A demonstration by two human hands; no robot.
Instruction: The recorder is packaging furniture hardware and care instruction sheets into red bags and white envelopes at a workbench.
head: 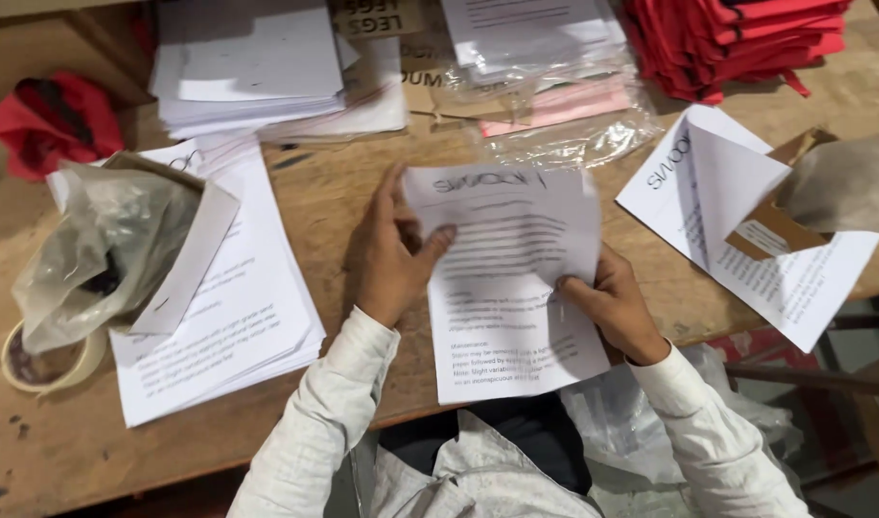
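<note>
Both thumbs press a printed sheet (512, 288), folding its top half down: left hand (393, 254) pinches the left edge, right hand (614, 302) grips the right. It lies at the table's (343, 192) near edge, beside a paper stack (230, 317).

The sheet (516, 288) is white paper with black printed lines. Its top part is folded down toward the person, so the heading shows upside down. It lies at the wooden table's near edge, pinched at both sides.

Both hands, left hand (391, 259) and right hand (612, 307), fold a printed sheet (516, 288).
</note>
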